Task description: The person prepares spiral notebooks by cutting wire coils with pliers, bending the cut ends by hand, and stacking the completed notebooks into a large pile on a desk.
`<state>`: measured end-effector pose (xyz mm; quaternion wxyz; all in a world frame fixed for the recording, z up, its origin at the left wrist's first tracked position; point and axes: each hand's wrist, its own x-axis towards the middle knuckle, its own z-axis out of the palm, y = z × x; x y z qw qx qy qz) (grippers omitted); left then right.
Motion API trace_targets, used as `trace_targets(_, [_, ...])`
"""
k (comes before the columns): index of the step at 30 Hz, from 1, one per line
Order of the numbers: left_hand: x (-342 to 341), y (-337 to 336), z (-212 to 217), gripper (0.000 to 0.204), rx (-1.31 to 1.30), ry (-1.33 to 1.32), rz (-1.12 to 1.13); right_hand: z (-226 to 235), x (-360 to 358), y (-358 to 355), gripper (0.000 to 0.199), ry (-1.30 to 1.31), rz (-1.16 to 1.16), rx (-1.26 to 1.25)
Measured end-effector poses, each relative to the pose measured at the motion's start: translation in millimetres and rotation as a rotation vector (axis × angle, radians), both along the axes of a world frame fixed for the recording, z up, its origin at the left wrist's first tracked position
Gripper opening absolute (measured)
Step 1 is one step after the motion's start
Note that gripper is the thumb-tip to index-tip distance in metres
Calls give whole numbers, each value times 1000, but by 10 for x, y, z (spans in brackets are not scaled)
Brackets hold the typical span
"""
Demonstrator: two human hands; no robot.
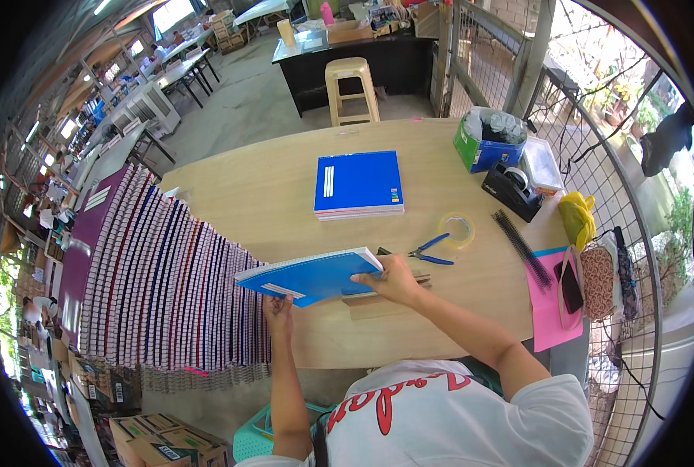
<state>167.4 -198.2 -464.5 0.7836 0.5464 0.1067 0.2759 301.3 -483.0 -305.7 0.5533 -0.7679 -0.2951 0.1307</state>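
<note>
Here we go: the blue notebook [312, 274] is up in the air, tilted, above the near part of the table [245, 171], and both hands are closed on it. The left hand [279, 313] pinches the lower edge, thumb on the cover; the right hand [395, 280] clamps the right-hand end, thumb up front, the fingers behind mostly hidden from me.

A line of little holes runs along the top edge, and I can't tell whether a wire threads them. If it doesn't, that's the danger: ease either pinch and the sheets could slide out of line. That left grip looks the weaker one to me, so a droop on that side would come first.

Look left! The long row of notebooks [175, 288] crowds the left edge, right by the held one's far end. I can't tell if they touch, but a careless swing could snag those wire spines or shove the row toward the near edge.

And underneath, a flat brown piece [372, 308] could prop the notebook crooked if it drops there. Just beyond the right hand lie the blue-handled pliers [438, 258], near the tape roll [470, 232]; a stray knuckle might catch their handles.
</note>
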Motion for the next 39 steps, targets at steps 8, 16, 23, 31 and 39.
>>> trace_targets(8, [38,-572,-36,47,244,340,4,-304,111,-499,30,92,-131,-105])
trace_targets(16, [221,-976,-772,90,152,235,-202,-1622,116,-1230,51,33,-85,207])
trace_targets(23, [311,-1140,-102,97,-53,202,-242,-1728,64,-1168,56,422,-9,284])
trace_targets(31, [180,-1353,484,72,948,98,554,-1590,485,-1935,37,260,-400,118])
trace_targets(39, [713,-2405,1590,38,1540,45,-67,-1877,1475,-3093,25,-418,-1023,-1051])
